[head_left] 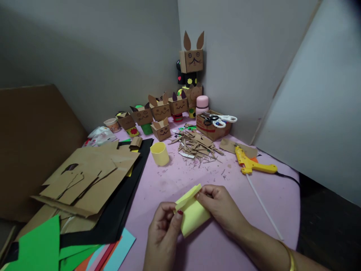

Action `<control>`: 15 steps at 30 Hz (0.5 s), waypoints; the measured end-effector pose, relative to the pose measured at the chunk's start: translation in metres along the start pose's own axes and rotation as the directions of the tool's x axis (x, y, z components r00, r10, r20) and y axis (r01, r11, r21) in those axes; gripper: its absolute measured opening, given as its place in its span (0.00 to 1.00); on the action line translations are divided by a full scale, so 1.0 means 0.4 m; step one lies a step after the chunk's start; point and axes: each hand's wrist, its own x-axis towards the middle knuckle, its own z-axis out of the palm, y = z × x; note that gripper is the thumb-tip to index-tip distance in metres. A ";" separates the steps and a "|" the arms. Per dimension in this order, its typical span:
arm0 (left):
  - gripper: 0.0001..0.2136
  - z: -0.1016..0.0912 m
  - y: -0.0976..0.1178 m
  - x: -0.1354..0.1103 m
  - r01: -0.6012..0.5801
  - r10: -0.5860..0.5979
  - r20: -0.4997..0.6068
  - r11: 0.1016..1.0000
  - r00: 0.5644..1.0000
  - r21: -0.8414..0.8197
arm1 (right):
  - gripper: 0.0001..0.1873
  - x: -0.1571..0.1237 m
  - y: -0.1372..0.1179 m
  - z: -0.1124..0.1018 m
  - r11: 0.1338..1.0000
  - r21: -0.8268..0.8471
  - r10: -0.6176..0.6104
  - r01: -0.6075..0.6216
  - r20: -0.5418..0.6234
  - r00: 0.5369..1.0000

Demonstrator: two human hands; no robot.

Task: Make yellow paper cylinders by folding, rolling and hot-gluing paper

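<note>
A folded piece of pale yellow paper (192, 211) is held just above the pink table (239, 210), near its front edge. My left hand (163, 229) pinches its left edge between thumb and fingers. My right hand (221, 209) grips its upper right side, fingers curled over the fold. A yellow paper cylinder (160, 153) stands on the table farther back.
Cut brown cardboard sheets (90, 177) lie on black, green and coloured paper at left. Small cardboard box animals (160, 111) line the back. Cardboard scraps (196, 145), a box with scissors (217, 121), a pink bottle (202, 104) and a yellow glue gun (251, 162) lie at right.
</note>
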 end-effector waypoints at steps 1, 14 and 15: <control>0.08 0.000 -0.003 0.001 0.002 -0.002 0.002 1.000 1.000 -0.006 | 0.15 0.000 0.001 0.001 1.000 0.003 -0.004 0.004 0.007 1.000; 0.10 -0.012 -0.006 0.015 0.084 -0.086 -0.009 0.987 0.996 -0.137 | 0.21 0.000 0.020 0.000 0.945 0.327 -0.056 0.018 0.110 0.992; 0.10 -0.012 -0.004 0.016 0.082 -0.085 -0.012 0.987 0.996 -0.137 | 0.19 0.001 0.021 0.000 0.934 0.356 -0.040 -0.009 0.130 0.991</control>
